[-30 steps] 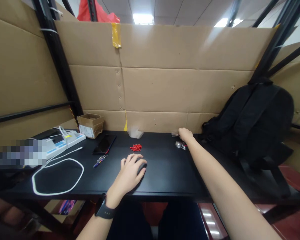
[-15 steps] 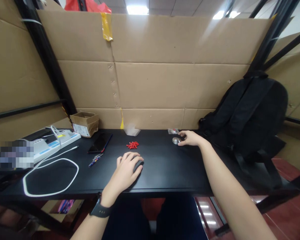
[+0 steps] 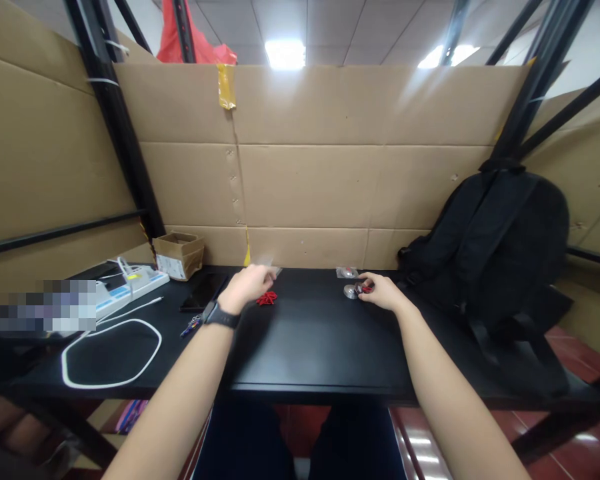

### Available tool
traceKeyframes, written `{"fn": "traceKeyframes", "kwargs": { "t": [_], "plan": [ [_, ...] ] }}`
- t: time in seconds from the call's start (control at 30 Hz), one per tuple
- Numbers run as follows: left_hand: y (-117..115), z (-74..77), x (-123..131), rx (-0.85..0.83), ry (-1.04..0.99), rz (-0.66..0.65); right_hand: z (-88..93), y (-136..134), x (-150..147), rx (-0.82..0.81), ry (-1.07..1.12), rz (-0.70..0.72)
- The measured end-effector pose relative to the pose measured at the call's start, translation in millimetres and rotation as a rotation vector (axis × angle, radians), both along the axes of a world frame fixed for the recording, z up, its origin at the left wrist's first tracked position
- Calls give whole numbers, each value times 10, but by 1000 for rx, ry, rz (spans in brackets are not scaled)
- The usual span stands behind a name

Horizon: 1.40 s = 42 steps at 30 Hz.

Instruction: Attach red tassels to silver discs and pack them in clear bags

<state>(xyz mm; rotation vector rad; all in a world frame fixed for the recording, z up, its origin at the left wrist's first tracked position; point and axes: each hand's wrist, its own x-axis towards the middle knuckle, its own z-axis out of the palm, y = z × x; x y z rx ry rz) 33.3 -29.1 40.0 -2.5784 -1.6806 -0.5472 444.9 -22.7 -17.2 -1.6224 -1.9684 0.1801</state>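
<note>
My left hand [image 3: 250,285], with a black watch [image 3: 220,315] on the wrist, hovers over the far left part of the black table. Its fingers are curled, and what they hold is hidden. Just behind the fingertips shows a clear plastic bag [image 3: 265,261]; contact cannot be told. A small pile of red pieces [image 3: 267,299] lies right below that hand. At the far right, my right hand [image 3: 377,291] pinches a small red and dark piece [image 3: 365,289], too small to name. A round silver tin [image 3: 350,291] is beside its fingertips. Behind it lies a small clear packet [image 3: 347,273].
A black backpack [image 3: 500,233] stands on the right. On the left are a small cardboard box [image 3: 180,252], a phone [image 3: 203,292], keys [image 3: 191,325], a white cable [image 3: 113,387] and a power strip [image 3: 145,285]. A cardboard wall [image 3: 305,187] closes the back.
My left hand has left the table's front middle and moved away toward the plastic bag; the dark object under it no longer shows. My right hand stays by the tin, where a red piece now shows.
</note>
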Motion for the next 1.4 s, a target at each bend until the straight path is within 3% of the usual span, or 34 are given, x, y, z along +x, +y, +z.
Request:
{"fn": "traceKeyframes", "kwargs": {
  "t": [0.07, 0.17, 0.3, 0.4, 0.57, 0.77, 0.9, 1.03, 1.1, 1.27, 1.4],
  "plan": [
    [269, 36, 109, 56, 39, 46, 28, -37, -29, 57, 56, 4],
    [523, -92, 283, 43, 146, 86, 59, -65, -100, 127, 142, 11],
    [635, -360, 398, 82, 222, 79, 64, -63, -164, 162, 187, 39],
    [649, -456, 401, 124, 226, 148, 70, -69, -185, 174, 187, 23],
    [626, -427, 404, 185, 193, 216, 123, -115, -243, 182, 204, 17],
    [500, -264, 452, 397, 65, 245, 141, -135, -244, 247, 166, -35],
    [317, -171, 555, 455, -60, 79, 138, -127, -223, 293, 168, -46],
    [67, -235, 745, 291, -160, -364, 149, -127, -237, 291, 189, -1],
    [-43, -316, 845, 217, -150, -488, 150, -129, -249, 279, 193, 26],
    [-154, -476, 978, 77, -75, -589, 146, -141, -284, 263, 150, 20],
    [-131, -520, 975, 29, -127, -563, 159, -160, -313, 246, 147, 43]
  ]
}}
